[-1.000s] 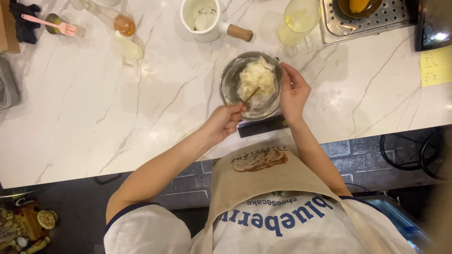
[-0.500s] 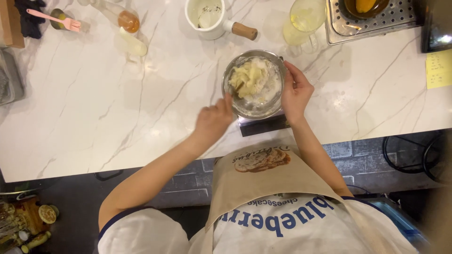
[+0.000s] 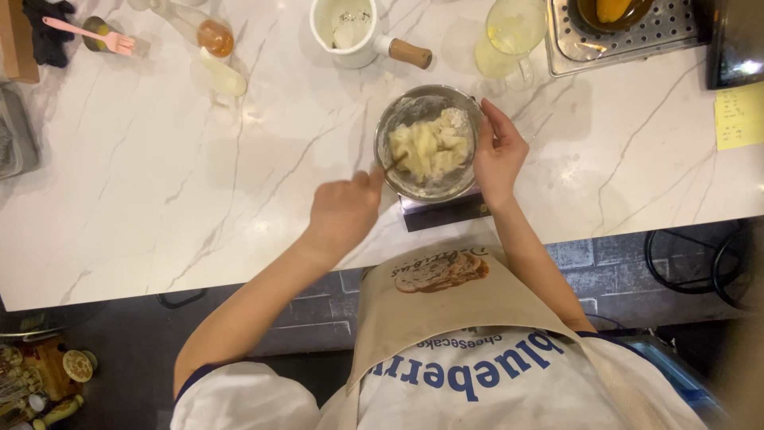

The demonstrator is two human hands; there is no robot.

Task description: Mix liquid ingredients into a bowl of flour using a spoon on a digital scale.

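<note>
1. White marble-patterned worktop point(image 3: 143, 183), grey veins, fills the upper part of the view; its near edge runs just in front of the person's beige apron point(image 3: 446, 318).
2. Perforated metal drain tray point(image 3: 637, 40) at the far right, holding a dark bowl with something yellow in it.
3. Round steel mixing bowl point(image 3: 398, 119) near the worktop's front edge, centre. It sits on a flat dark base point(image 3: 442, 213), partly hidden, kind unclear.
4. Pale yellow lumpy dough point(image 3: 430, 147) inside the bowl, floury at the far rim.
5. White ceramic jug with a wooden handle point(image 3: 350, 28) stands behind the bowl, apart from it; clear glass jug point(image 3: 509, 36) to its right.
6. Right hand point(image 3: 500, 151): fingers loosely curved, cupped against the bowl's right rim, touching it.
7. Left hand point(image 3: 344, 211): closed in a fist just left of the bowl, around a thin utensil point(image 3: 391, 167) whose end reaches into the dough; kind of utensil cannot be told.
8. Yellow paper note point(image 3: 738, 115) at the right edge.
9. Pink silicone brush point(image 3: 91, 33) at the far left corner.
</note>
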